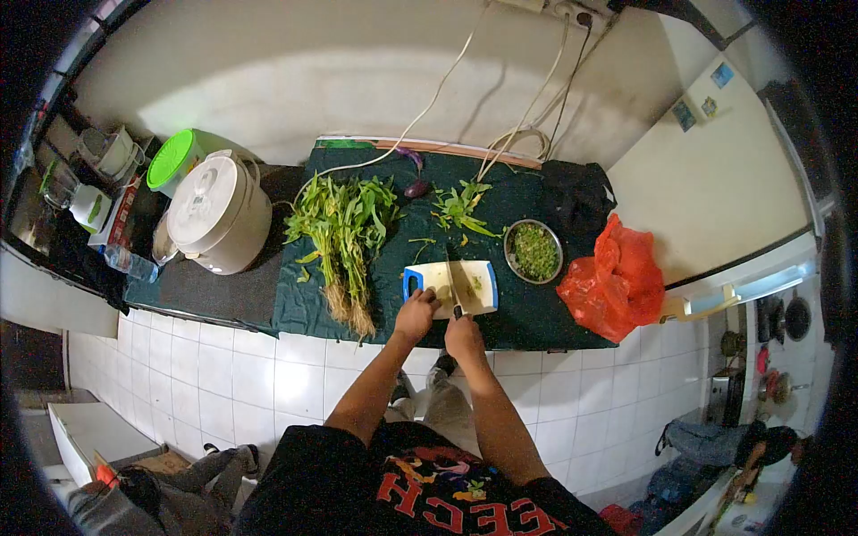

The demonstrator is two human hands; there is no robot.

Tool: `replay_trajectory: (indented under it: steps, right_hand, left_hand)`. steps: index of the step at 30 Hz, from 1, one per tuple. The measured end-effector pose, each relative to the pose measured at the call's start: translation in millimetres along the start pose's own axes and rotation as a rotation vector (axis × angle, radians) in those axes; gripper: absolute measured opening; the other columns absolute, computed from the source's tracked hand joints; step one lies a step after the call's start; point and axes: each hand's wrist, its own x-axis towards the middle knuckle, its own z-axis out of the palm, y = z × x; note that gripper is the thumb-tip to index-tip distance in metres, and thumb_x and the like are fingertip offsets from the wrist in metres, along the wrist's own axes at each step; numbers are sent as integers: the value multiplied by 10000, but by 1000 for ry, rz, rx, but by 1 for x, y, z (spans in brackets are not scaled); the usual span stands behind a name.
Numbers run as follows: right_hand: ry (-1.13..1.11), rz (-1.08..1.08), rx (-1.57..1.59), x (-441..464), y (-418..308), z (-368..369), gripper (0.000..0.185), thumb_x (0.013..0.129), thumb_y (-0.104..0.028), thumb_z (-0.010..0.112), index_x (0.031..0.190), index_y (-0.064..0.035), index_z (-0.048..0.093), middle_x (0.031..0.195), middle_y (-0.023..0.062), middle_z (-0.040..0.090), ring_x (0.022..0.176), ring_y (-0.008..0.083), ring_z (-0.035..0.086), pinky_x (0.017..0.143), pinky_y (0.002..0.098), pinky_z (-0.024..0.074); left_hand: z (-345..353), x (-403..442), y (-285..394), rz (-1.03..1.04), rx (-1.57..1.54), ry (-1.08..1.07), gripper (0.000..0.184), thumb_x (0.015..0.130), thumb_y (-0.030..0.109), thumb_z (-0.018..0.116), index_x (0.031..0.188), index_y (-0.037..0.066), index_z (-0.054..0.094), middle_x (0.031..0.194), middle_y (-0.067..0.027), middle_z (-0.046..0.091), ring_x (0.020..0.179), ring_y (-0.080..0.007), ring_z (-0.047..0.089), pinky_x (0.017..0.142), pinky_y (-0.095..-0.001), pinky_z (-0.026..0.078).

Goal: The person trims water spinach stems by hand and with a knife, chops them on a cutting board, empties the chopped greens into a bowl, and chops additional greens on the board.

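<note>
The right hand (464,337) has its fingers around the knife (453,288), over the board (433,276) on the desk (529,323). The left hand (417,314) is at the board; I can't tell if its fingers hold anything.

Black T-shirt (308,469), short sleeves (349,436), forearms (380,386) bare. Chest print: big red letters (451,514) with pale edging, small multicoloured picture (438,466) next to them. Greyish trousers (454,413), loose-looking. Dark footwear (444,361), type unclear.
</note>
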Motion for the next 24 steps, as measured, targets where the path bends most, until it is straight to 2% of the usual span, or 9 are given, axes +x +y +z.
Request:
replay_trajectory:
  steps: [3, 7, 10, 13, 18, 19, 21, 24]
  right_hand:
    - [9, -37, -50, -14, -1, 3, 366, 949, -271, 500, 986, 91, 536, 873, 327, 638, 854, 478, 633, 761, 518, 517]
    - [42, 59, -9, -13, 10, 25, 382, 962, -286, 483, 987, 93, 521, 864, 322, 640, 828, 470, 639, 721, 525, 527]
    - [-56, -49, -38, 1, -8, -5, 383, 960, -289, 488, 999, 89, 537, 864, 317, 640, 833, 474, 635, 730, 523, 521]
    - [4, -120, -80, -2, -8, 0, 390, 957, -297, 492, 1002, 87, 547, 880, 321, 639, 840, 468, 638, 731, 516, 525]
    - [34, 117, -54, -18, 2, 25, 403, 954, -309, 511, 1023, 88, 496, 901, 323, 640, 852, 471, 640, 746, 509, 527]
    - [24, 65, 33, -12, 1, 17, 393, 952, -303, 511, 1015, 85, 508, 891, 325, 640, 849, 475, 638, 732, 518, 527]
    - [-45, -22, -29, 4, -1, 7, 367, 951, -282, 506, 1003, 81, 519, 877, 330, 639, 853, 477, 637, 743, 525, 523]
    - [-29, -24, -41, -2, -8, 2, 345, 950, -261, 500, 995, 80, 528, 864, 336, 636, 849, 481, 634, 745, 534, 516]
  left_hand:
    - [8, 0, -4, -47, -26, -21, 252, 775, 84, 554, 992, 103, 683, 996, -71, 561, 981, -280, 554, 838, -379, 501]
    - [5, -1, -2, -69, -44, -39, 292, 775, 92, 561, 1033, 121, 695, 1001, -65, 558, 975, -277, 549, 841, -376, 496]
    - [1, 0, -3, -19, 77, -51, 286, 780, 91, 561, 1018, 144, 710, 1003, -56, 556, 951, -271, 544, 838, -370, 487]
    - [2, -2, -4, -36, 38, 12, 273, 786, 110, 566, 998, 173, 726, 996, -47, 555, 941, -264, 537, 832, -366, 477]
    - [-3, -1, -3, -41, 88, 2, 275, 793, 147, 572, 1001, 221, 735, 995, -26, 559, 958, -255, 536, 816, -386, 482]
    - [-3, -2, -3, -47, 128, -8, 277, 794, 153, 572, 1002, 233, 736, 997, -17, 561, 960, -252, 537, 813, -390, 484]
    - [-2, -4, -3, -91, 130, 5, 274, 799, 147, 569, 986, 245, 743, 996, -4, 575, 962, -246, 546, 824, -383, 491]
    - [-1, 1, -4, -162, 9, -29, 258, 805, 142, 564, 949, 243, 753, 982, -7, 592, 960, -245, 559, 846, -369, 494]
